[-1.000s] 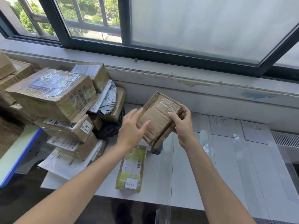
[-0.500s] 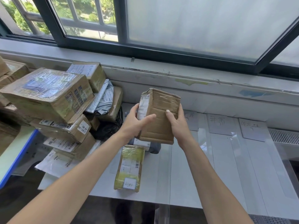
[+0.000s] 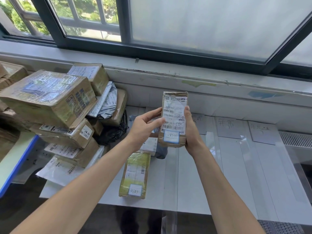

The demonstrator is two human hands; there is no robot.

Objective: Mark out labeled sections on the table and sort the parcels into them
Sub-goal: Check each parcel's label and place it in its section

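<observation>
Head view, one entry. Cardboard parcel point(image 3: 173, 105): small brown box, held upright in the air above the back half of the table point(image 3: 211, 183), printed shipping label facing the camera, top flap crumpled. Left hand point(image 3: 143, 128): grips the parcel's left edge, thumb laid across the label, fingers curled behind. Right hand point(image 3: 191, 132): grips the right edge and lower corner, thumb lying up along the edge, palm under the base. Green parcel point(image 3: 135, 173): flat on the table below the hands, long side running away from the camera, its near end just inside the table's front edge. Grey mailer bag point(image 3: 161, 152): on the table between the green parcel and the held one, partly hidden by the hands. Stack of boxes point(image 3: 47, 98): piled at the left, leaning, overhanging the table's left edge and a blue-edged board point(image 3: 18, 162); a black bag point(image 3: 112, 131) is wedged at its right foot. Paper slips point(image 3: 228, 128): handwritten, lying in a row along the table's back edge, one partly behind the right hand. Tape strips point(image 3: 247, 162): clear, running front to back and dividing the white top into lanes; bare tabletop shows in the lanes right of the hands. Window sill point(image 3: 168, 76): above the back edge. Vent grille point(image 3: 295, 139): beyond the right edge.
</observation>
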